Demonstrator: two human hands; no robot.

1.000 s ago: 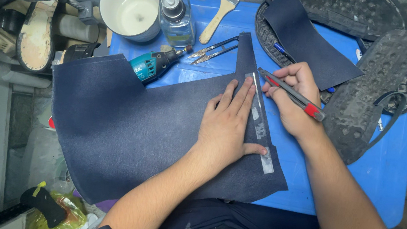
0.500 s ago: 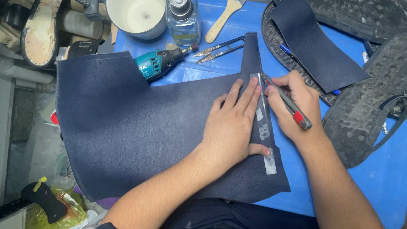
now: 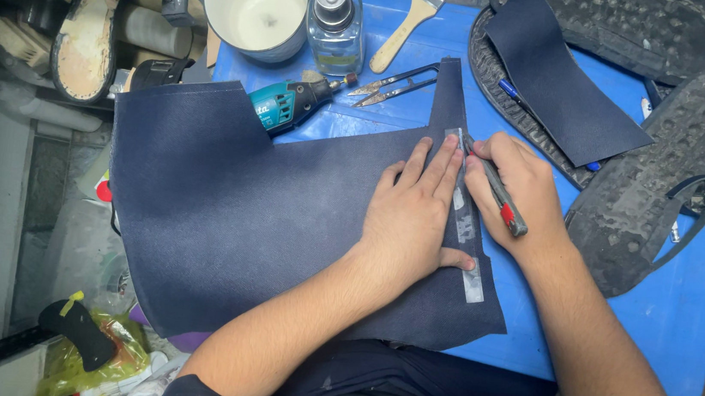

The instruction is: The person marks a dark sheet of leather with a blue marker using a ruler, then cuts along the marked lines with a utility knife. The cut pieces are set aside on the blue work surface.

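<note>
A large dark blue sheet of leather-like material (image 3: 230, 212) lies over the blue table (image 3: 666, 340). My left hand (image 3: 415, 217) presses flat on a narrow metal ruler (image 3: 466, 230) laid along the sheet's right part. My right hand (image 3: 512, 192) grips a slim grey cutter with a red end (image 3: 495, 190), its tip at the ruler's top edge near the sheet's upper strip.
Behind the sheet are a teal rotary tool (image 3: 292, 104), thread snips (image 3: 393, 86), a glass bottle (image 3: 337, 20), a white cup (image 3: 257, 4) and a brush (image 3: 413, 14). Black rubber soles (image 3: 654, 193) and a smaller blue piece (image 3: 557, 84) lie at right. A shoe last (image 3: 85, 43) sits at left.
My right hand has slid the cutter up along the ruler toward the sheet's top. My left hand stays pressed on the ruler.
</note>
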